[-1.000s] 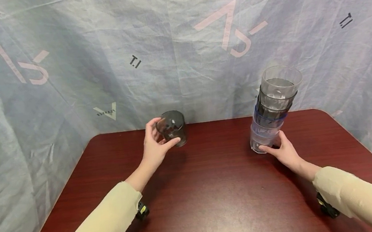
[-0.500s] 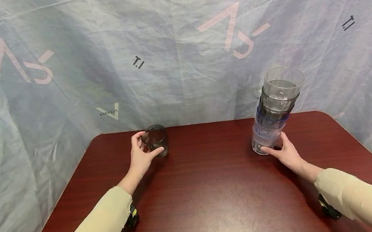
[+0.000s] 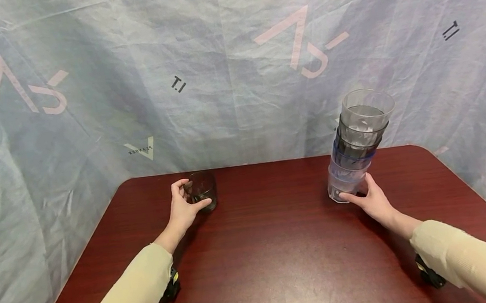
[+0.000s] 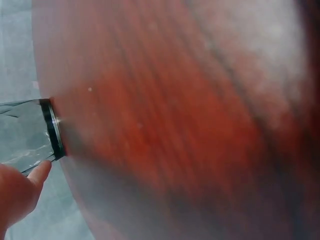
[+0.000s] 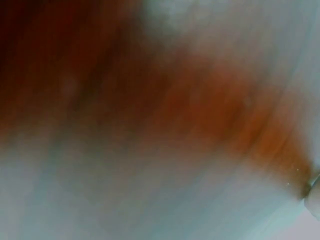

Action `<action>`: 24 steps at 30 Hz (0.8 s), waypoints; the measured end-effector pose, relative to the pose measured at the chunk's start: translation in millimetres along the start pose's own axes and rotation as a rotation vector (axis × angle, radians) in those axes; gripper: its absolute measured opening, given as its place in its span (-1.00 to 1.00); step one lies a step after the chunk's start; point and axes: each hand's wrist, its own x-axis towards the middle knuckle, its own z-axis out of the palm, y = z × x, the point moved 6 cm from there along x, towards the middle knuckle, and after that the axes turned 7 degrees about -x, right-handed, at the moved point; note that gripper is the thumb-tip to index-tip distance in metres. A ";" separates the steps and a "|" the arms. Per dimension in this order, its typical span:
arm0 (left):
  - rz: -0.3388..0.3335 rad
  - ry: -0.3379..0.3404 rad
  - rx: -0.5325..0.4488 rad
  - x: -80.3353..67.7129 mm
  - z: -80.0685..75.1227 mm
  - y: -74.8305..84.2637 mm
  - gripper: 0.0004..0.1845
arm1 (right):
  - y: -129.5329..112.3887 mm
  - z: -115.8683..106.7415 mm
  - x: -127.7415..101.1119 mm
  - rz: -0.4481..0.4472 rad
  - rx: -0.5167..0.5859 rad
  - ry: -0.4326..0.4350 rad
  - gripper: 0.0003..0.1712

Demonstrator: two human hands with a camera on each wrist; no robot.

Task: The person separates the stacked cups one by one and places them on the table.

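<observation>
In the head view my left hand (image 3: 182, 213) grips a smoky dark drinking glass (image 3: 205, 188), thumb on the near side and fingers round the left. The glass is upright toward the back left of the table. The left wrist view shows its thick base (image 4: 55, 129) right at the tabletop, the thumb beside it. On the right, my right hand (image 3: 375, 201) holds the lowest part of a tall stack of nested glasses (image 3: 353, 151). Clear, smoky, blue and pale glasses make up the stack, the clear one on top. The right wrist view is mostly blurred tabletop.
A dark red wooden table (image 3: 272, 248) spans the space below the hands. Its back edge meets a hanging grey cloth (image 3: 229, 108) with printed marks, which also closes off both sides. Black devices sit under both sleeves' cuffs.
My left hand has carried the smoky glass left and down to the tabletop. The right hand and the stack have stayed in nearly the same place.
</observation>
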 end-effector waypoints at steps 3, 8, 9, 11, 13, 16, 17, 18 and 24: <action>-0.011 -0.007 -0.005 0.9 1.2 -0.1 -0.10 | 1.4 0.1 0.7 -0.008 0.006 0.002 -0.16; -0.015 -0.015 -0.021 1.0 1.6 -0.8 -0.07 | -0.1 0.3 0.3 -0.008 0.010 -0.001 -0.14; -0.013 -0.012 -0.019 0.9 1.5 -0.6 -0.07 | -0.6 0.3 0.3 -0.008 0.008 0.000 -0.14; -0.011 -0.006 -0.009 0.7 1.2 -0.3 -0.08 | -1.5 0.1 0.1 -0.005 0.008 0.001 -0.14; -0.007 -0.001 0.003 0.8 0.7 0.3 -0.10 | -1.6 0.0 0.0 -0.003 0.007 0.004 -0.14; -0.006 -0.002 0.025 0.8 -0.1 1.0 -0.11 | -1.9 0.3 -0.2 -0.007 0.011 0.010 -0.15; -0.003 -0.004 0.034 0.6 -0.4 1.6 -0.10 | -1.9 0.3 -0.3 -0.009 0.011 0.010 -0.15; 0.000 -0.009 0.039 0.4 -0.5 2.5 -0.09 | -2.1 0.4 -0.4 -0.010 0.012 0.011 -0.15; 0.050 -0.025 0.119 -0.4 -1.4 15.2 0.03 | -2.4 0.5 -1.7 -0.005 0.011 0.005 -0.14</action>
